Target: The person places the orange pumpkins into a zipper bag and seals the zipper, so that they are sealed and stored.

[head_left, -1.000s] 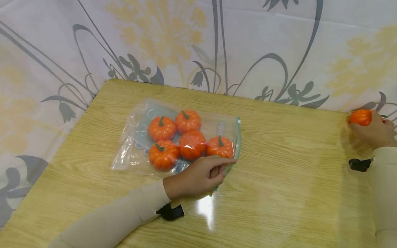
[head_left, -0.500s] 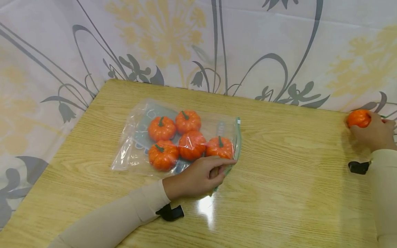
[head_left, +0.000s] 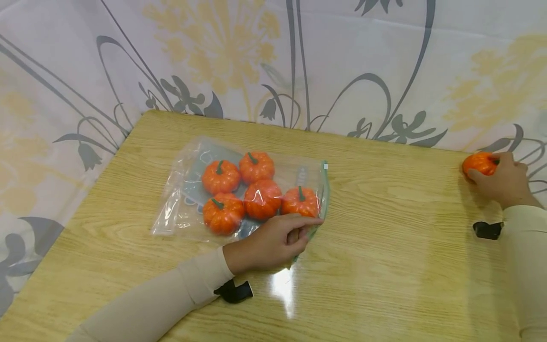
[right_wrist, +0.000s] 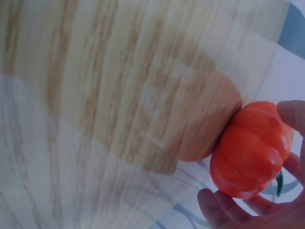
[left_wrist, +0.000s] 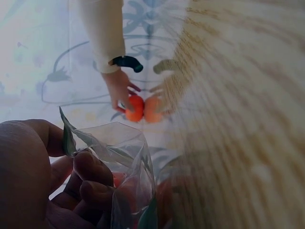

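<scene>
A clear zip bag [head_left: 179, 216] with a green zip edge lies flat on the table, several small orange toy pumpkins [head_left: 221, 176] inside it. My left hand [head_left: 271, 242] pinches the zip edge at the bag's near right corner; in the left wrist view the bag's mouth [left_wrist: 107, 138] gapes beside the fingers. At the far right, my right hand [head_left: 502, 183] grips another toy pumpkin [head_left: 477, 164] with a green stem. In the right wrist view the thumb and fingers are round this pumpkin [right_wrist: 252, 150], which seems to touch the tabletop.
The wood-grain table [head_left: 384, 266] is glossy and reflects the light. A floral cloth [head_left: 333, 61] hangs along its back and left edges. Black straps [head_left: 488, 230] sit at both wrists.
My right hand has moved slightly left with the pumpkin, which has turned so its stem shows. The left hand and the bag stay in place. The head view has shifted slightly.
</scene>
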Action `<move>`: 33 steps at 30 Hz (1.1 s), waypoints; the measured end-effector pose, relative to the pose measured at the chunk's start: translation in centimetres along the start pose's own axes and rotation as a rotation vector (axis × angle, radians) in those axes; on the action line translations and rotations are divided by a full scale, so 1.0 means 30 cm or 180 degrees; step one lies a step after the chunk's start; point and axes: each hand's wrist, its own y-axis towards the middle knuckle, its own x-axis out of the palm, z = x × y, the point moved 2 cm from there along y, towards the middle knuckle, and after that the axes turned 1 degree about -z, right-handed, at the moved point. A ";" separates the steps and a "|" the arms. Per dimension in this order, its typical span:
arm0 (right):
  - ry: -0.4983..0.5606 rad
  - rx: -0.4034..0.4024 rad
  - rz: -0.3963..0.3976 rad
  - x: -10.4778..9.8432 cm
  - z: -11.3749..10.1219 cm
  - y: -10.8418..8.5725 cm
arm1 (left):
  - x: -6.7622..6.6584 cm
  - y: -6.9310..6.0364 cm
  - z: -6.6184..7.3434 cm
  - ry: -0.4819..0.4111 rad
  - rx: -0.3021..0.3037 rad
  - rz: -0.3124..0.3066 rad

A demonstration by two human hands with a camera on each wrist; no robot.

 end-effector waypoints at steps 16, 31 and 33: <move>0.0063 -0.0344 0.0147 -0.007 -0.022 -0.045 | -0.003 0.003 0.006 0.0080 0.0049 0.0028; 0.0568 -0.0871 0.0316 0.020 -0.159 -0.131 | -0.004 0.006 0.011 0.0035 -0.0061 -0.0009; 0.0636 -0.0905 0.0382 0.026 -0.183 -0.145 | -0.003 0.006 0.009 0.0051 -0.0055 0.0009</move>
